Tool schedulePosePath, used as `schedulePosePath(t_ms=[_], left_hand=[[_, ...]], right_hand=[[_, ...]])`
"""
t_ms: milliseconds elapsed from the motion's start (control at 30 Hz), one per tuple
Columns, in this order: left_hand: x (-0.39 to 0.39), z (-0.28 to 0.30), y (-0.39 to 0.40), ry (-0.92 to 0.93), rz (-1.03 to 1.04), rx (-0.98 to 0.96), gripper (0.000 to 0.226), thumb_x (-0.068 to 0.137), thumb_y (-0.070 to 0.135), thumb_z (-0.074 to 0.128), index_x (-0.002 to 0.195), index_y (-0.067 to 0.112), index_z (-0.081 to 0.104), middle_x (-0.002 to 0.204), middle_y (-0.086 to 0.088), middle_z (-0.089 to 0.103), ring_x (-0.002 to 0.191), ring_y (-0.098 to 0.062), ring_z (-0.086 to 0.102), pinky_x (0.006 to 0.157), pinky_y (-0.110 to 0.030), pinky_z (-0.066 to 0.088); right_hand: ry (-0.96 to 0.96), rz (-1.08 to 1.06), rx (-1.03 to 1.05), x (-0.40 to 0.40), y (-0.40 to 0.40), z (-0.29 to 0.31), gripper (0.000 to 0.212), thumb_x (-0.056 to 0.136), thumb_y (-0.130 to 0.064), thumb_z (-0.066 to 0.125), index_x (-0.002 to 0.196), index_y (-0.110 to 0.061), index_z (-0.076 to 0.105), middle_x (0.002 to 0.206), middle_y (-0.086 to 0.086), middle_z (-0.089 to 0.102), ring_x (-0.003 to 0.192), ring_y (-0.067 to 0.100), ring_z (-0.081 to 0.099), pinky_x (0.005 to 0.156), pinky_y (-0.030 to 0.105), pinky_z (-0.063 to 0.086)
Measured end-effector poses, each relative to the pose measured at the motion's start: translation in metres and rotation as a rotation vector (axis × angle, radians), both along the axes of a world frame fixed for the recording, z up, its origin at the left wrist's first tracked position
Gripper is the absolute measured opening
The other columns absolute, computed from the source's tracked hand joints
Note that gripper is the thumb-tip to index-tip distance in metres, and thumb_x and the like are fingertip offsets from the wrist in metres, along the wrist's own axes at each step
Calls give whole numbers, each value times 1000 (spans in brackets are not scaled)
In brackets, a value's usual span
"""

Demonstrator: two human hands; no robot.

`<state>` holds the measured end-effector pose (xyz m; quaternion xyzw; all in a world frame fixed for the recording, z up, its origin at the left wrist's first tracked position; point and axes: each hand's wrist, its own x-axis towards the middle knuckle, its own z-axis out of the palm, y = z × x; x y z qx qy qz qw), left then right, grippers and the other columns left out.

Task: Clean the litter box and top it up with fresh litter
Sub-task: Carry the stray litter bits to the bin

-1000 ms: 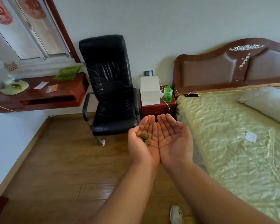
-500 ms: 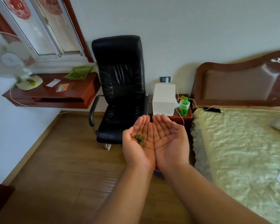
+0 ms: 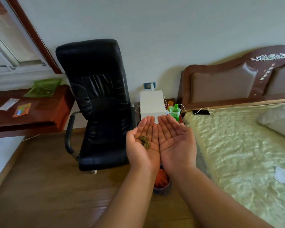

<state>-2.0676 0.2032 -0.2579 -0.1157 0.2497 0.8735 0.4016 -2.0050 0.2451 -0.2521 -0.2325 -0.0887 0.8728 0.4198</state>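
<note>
Both palms face up, side by side, in front of the black chair (image 3: pixel 95 102). The left hand (image 3: pixel 144 145) lies flat and released, carrying small greenish-brown clumps (image 3: pixel 145 141), possibly litter. The right hand (image 3: pixel 176 142), touching it, is relaxed and bare. Right of the chair stands a white box (image 3: pixel 152 103), then the bed (image 3: pixel 245 145).

The office chair (image 3: pixel 97 102) is covered in glossy black creased leather. The floor (image 3: pixel 44 191) beside the chair is laid in brown wood planks with a soft sheen. The bedspread (image 3: pixel 240 155) is made of shiny, crinkled pale-green cloth. The headboard (image 3: pixel 237 76) is framed in polished dark wood, with smooth brown padded panels. Rough, crumbly greenish clumps (image 3: pixel 144 141) are seen.
</note>
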Motion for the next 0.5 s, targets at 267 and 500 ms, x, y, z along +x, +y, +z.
schedulePosePath(t_ms=[267,500], left_hand=[[-66,-27,34,-7,-105,-4,41,102,19,41,118,-4,70,125,-21,70,118,-31,68,114,-42,43],[-89,-81,71,-42,-61,-41,43,105,20,37,125,-5,67,129,-21,69,122,-32,66,116,-42,40]], right_hand=[[-30,-91,34,-62,30,-30,42,104,-20,38,133,3,59,129,22,66,121,32,65,110,42,46],[-130,21,26,-86,67,-85,42,106,-20,35,132,1,61,129,19,68,121,30,65,105,39,49]])
